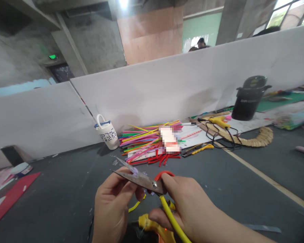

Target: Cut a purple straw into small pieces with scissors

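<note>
Right hand [190,199]: one, bare, wrapped about the grips of the scissors [154,184], a digit at the red loop [168,173] and the yellow grip [171,216] crossing the palm side. Left hand [114,202]: one, bare, half curled, thumb and fingers bent in around the blades; whether it pinches anything cannot be told.

Handling note: the work appears to be fine snipping or clearing of fluff at the blades. Best done with slow, short strokes, the cut made nearer the pivot than the points, and the left fingertips well clear of the lower blade, which crosses just in front of them. A steady right wrist should serve better than force.

Scissors: one pair, metal, blades parted, held above the desk [66,189], points toward the far left. Purple fluff [134,171]: small tuft, at the blades; loose scraps of like colour on the desk behind.

Yellow stem [137,205]: one short length, on the desk beyond the left fingers. Yellow glue gun [145,221]: one, partly hidden, below the right hand; contact with its hot end is a likely hazard, so the wrists should pass clear of it
</note>
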A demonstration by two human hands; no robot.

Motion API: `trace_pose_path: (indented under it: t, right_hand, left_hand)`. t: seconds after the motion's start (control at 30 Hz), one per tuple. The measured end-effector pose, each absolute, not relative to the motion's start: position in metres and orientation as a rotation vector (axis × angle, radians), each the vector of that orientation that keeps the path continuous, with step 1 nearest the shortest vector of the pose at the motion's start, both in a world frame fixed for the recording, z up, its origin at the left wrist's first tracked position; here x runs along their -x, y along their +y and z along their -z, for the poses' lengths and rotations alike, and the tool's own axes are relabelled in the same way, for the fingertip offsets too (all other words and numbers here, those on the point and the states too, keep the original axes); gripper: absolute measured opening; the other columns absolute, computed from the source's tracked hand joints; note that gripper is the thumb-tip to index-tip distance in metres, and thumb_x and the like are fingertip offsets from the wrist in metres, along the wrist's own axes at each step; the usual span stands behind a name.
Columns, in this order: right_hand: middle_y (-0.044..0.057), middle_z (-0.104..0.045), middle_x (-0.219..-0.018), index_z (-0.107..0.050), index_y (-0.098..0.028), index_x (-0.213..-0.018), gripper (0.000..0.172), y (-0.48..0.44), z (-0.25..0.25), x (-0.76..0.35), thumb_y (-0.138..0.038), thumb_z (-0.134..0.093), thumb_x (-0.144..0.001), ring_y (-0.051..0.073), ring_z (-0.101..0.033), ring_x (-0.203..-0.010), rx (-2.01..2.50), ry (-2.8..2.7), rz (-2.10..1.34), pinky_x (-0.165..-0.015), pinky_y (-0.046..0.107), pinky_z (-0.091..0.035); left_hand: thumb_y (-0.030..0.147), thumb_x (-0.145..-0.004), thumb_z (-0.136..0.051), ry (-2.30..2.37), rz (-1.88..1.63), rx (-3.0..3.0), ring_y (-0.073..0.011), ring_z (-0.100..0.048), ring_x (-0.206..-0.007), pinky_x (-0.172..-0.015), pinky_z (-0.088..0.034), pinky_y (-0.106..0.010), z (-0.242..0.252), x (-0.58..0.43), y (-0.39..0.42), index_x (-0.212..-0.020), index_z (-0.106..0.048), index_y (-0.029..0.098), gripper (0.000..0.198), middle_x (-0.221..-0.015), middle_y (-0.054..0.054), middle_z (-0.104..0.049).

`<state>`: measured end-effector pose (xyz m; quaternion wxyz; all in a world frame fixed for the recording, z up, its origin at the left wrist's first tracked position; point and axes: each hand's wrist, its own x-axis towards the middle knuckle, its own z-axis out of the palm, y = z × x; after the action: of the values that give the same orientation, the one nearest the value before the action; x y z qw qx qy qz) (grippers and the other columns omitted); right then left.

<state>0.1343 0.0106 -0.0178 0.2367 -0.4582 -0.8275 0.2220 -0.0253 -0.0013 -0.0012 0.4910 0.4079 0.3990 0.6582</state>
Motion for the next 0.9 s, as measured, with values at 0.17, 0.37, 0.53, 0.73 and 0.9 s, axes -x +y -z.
trace_pose_path:
  t: [0.17, 0.37, 0.53, 0.73, 0.9]
  right_hand:
    - [0.002, -0.059, -0.065, -0.049, -0.02, -0.078, 0.049, 0.011, 0.018, -0.134, -0.069, -0.05, -0.07, 0.016, -0.048, -0.053, 1.274, -2.281, -0.624, -0.049, 0.024, -0.025]
    - [0.001, -0.057, -0.062, -0.049, -0.021, -0.075, 0.049, 0.011, 0.02, -0.134, -0.069, -0.05, -0.07, 0.015, -0.046, -0.051, 1.298, -2.272, -0.619, -0.047, 0.023, -0.023]
    - [-0.001, -0.053, -0.057, -0.045, -0.022, -0.069, 0.045, 0.016, 0.016, -0.135, -0.066, -0.043, -0.077, 0.014, -0.042, -0.048, 1.293, -2.219, -0.709, -0.047, 0.023, -0.023]
    - [-0.001, -0.055, -0.064, -0.048, -0.021, -0.075, 0.043, 0.019, 0.007, -0.138, -0.063, -0.058, -0.068, 0.015, -0.045, -0.052, 1.288, -2.258, -0.618, -0.048, 0.023, -0.024]
    - [0.001, -0.06, -0.068, -0.049, -0.021, -0.076, 0.043, 0.016, 0.01, -0.135, -0.061, -0.059, -0.067, 0.017, -0.051, -0.056, 1.28, -2.285, -0.6, -0.049, 0.024, -0.027]
  left_hand:
    - [0.019, -0.066, -0.073, 0.964, -1.595, -0.966, -0.0079, -0.055, -0.046, -0.047, -0.045, -0.017, 0.001, 0.025, -0.001, -0.072, -0.069, 0.021, 0.007, -0.057, 0.005, -0.064]
    - [0.017, -0.068, -0.07, 0.955, -1.567, -1.012, -0.007, -0.054, -0.048, -0.047, -0.044, -0.016, -0.001, 0.026, 0.0, -0.066, -0.069, 0.019, 0.003, -0.056, 0.004, -0.064]
    - [0.016, -0.068, -0.068, 0.974, -1.567, -1.014, -0.0071, -0.053, -0.046, -0.045, -0.042, -0.016, -0.004, 0.028, 0.0, -0.064, -0.068, 0.019, 0.005, -0.053, 0.004, -0.061]
    - [0.019, -0.068, -0.069, 0.981, -1.548, -1.003, -0.0078, -0.052, -0.046, -0.045, -0.042, -0.017, -0.003, 0.03, 0.001, -0.066, -0.067, 0.018, 0.003, -0.052, 0.002, -0.061]
    - [0.018, -0.063, -0.073, 0.925, -1.54, -0.942, -0.0071, -0.053, -0.045, -0.044, -0.041, -0.016, -0.002, 0.029, 0.0, -0.067, -0.068, 0.018, 0.006, -0.055, 0.003, -0.062]
